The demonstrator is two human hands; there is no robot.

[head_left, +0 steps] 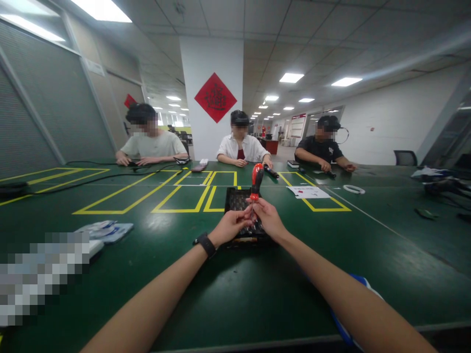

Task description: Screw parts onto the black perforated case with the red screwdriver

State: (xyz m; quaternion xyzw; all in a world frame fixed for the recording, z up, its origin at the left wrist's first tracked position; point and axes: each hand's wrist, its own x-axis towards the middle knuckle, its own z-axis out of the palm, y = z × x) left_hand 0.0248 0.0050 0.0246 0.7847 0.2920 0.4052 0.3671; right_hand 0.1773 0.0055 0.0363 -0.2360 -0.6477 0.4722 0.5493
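Note:
A screwdriver with a red and black handle (pixel 256 182) stands upright, handle up, over a black tool tray (pixel 235 199) on the green table. My right hand (pixel 269 218) is closed around its shaft just below the handle. My left hand (pixel 231 226), with a black band on the wrist, pinches the lower end of the shaft from the left. Both hands meet above the tray's near half. What the tip touches is hidden by my fingers.
Three people sit along the table's far side with small items before them. Yellow tape rectangles (pixel 176 196) mark the green surface. A paper sheet (pixel 308 191) and white ring (pixel 353 189) lie right; packets (pixel 106 230) lie left; black cables (pixel 91 177) run far left.

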